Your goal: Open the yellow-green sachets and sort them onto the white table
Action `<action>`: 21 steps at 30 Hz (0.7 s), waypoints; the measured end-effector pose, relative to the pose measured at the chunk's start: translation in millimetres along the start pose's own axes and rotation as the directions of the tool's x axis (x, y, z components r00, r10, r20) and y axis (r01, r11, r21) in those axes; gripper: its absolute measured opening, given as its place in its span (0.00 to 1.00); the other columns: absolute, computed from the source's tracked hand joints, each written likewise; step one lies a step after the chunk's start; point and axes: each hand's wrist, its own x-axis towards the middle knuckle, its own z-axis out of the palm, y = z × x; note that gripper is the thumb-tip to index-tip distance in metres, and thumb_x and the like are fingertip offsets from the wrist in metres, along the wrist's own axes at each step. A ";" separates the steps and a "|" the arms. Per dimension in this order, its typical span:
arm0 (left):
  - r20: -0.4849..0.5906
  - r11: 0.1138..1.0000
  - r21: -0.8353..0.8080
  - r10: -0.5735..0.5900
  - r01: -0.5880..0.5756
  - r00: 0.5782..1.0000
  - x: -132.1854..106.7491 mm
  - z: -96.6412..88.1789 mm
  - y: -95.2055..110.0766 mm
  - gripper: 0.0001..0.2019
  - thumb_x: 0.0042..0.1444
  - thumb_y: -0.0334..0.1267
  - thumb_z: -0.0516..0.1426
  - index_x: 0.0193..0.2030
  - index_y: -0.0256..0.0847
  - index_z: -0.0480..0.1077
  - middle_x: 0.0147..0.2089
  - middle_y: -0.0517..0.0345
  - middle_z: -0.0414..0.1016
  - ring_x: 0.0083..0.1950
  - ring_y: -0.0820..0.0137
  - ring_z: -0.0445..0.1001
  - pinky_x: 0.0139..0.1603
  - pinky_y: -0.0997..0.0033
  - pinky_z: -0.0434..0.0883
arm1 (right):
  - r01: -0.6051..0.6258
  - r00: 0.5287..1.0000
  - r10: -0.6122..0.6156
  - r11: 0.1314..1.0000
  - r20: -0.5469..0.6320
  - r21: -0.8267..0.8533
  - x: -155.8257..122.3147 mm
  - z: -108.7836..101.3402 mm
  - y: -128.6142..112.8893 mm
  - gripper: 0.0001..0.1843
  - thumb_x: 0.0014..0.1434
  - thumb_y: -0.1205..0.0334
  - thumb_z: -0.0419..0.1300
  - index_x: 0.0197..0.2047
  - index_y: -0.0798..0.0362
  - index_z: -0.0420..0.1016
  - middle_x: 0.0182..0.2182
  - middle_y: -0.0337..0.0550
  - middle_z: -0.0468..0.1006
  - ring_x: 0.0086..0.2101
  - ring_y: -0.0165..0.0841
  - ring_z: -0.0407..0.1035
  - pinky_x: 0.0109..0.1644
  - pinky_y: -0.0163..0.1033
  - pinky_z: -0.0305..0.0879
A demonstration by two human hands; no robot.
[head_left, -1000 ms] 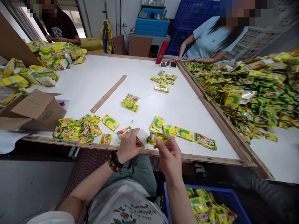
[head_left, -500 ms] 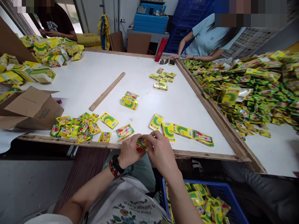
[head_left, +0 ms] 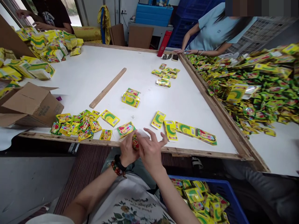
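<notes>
Over the table's front edge, my left hand (head_left: 128, 151) grips a small green, yellow and red candy box (head_left: 135, 142), largely covered by fingers. My right hand (head_left: 150, 152) pinches at the box's top with its index finger and thumb, its other fingers spread. A pale translucent flap or wrapper (head_left: 143, 133) shows just behind those fingers. Right beyond my left hand lies a flat candy box (head_left: 126, 129) with a watermelon picture. Several more yellow-green boxes (head_left: 158, 119) lie to the right. Small candy packets (head_left: 85, 124) are heaped to the left, one packet (head_left: 106, 134) apart from them.
A wooden strip (head_left: 108, 88) lies across the white table (head_left: 93, 74). An open carton (head_left: 35, 105) stands left; flat boxes are stacked behind it. Past a wooden rail (head_left: 205, 99) is a big packet pile (head_left: 261, 90). A blue crate (head_left: 231, 193) holds boxes below. Two people sit opposite.
My right hand has shifted left over the candy box, and its outer fingers have spread apart. My left hand still grips the box. The view has tilted slightly downward.
</notes>
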 end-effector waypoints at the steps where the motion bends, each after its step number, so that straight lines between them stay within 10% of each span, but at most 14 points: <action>1: -0.003 1.000 0.003 0.012 -0.012 1.000 -1.6 0.5 -1.5 0.27 0.55 0.40 0.56 0.61 0.39 0.57 0.53 0.42 0.75 0.52 0.58 0.77 0.50 0.59 0.75 | -0.009 0.999 0.008 0.999 0.046 0.042 -1.9 1.2 0.7 0.20 0.63 0.73 0.51 0.52 0.45 0.73 0.30 0.40 0.83 0.53 0.44 0.69 0.60 0.60 0.36; 6: 0.038 1.000 0.030 -0.005 0.004 0.999 -3.6 -0.9 -3.8 0.27 0.56 0.42 0.56 0.62 0.38 0.55 0.53 0.41 0.74 0.51 0.57 0.77 0.48 0.58 0.75 | -0.065 0.974 0.020 0.979 0.226 0.192 -3.0 -8.8 4.7 0.24 0.64 0.72 0.48 0.60 0.44 0.68 0.42 0.46 0.83 0.61 0.44 0.61 0.63 0.67 0.30; 10: 0.005 0.999 0.024 -0.037 0.037 0.999 -1.7 -4.8 -1.7 0.34 0.56 0.49 0.58 0.64 0.40 0.50 0.57 0.39 0.70 0.56 0.57 0.73 0.51 0.57 0.73 | -0.145 0.989 0.118 0.888 0.089 0.436 -5.0 -9.5 10.2 0.27 0.64 0.67 0.52 0.64 0.42 0.61 0.59 0.47 0.71 0.64 0.42 0.56 0.66 0.61 0.43; 13: -0.057 0.998 -0.021 0.065 -0.066 0.996 -1.1 -4.3 -4.2 0.33 0.57 0.48 0.58 0.63 0.43 0.47 0.57 0.42 0.69 0.57 0.58 0.72 0.53 0.56 0.72 | -0.404 0.894 0.414 0.584 0.169 0.704 -6.0 3.7 15.3 0.37 0.58 0.59 0.60 0.69 0.44 0.52 0.63 0.49 0.65 0.62 0.43 0.60 0.61 0.55 0.59; 17: -0.066 0.969 -0.036 0.241 -0.243 0.968 -2.7 0.5 -13.1 0.27 0.58 0.43 0.57 0.58 0.48 0.47 0.59 0.44 0.66 0.59 0.59 0.70 0.55 0.52 0.71 | -0.628 0.745 0.358 0.094 0.563 0.772 -2.8 18.0 13.2 0.33 0.54 0.55 0.62 0.63 0.49 0.65 0.48 0.46 0.81 0.47 0.43 0.75 0.53 0.51 0.70; 21: -0.081 0.967 -0.038 0.247 -0.250 0.966 -3.1 0.5 -17.4 0.25 0.59 0.46 0.53 0.58 0.45 0.46 0.59 0.40 0.64 0.59 0.58 0.70 0.53 0.51 0.71 | -0.532 0.840 0.288 0.265 0.460 0.805 -1.3 15.2 4.2 0.20 0.56 0.51 0.62 0.50 0.46 0.79 0.48 0.40 0.81 0.51 0.44 0.72 0.59 0.52 0.65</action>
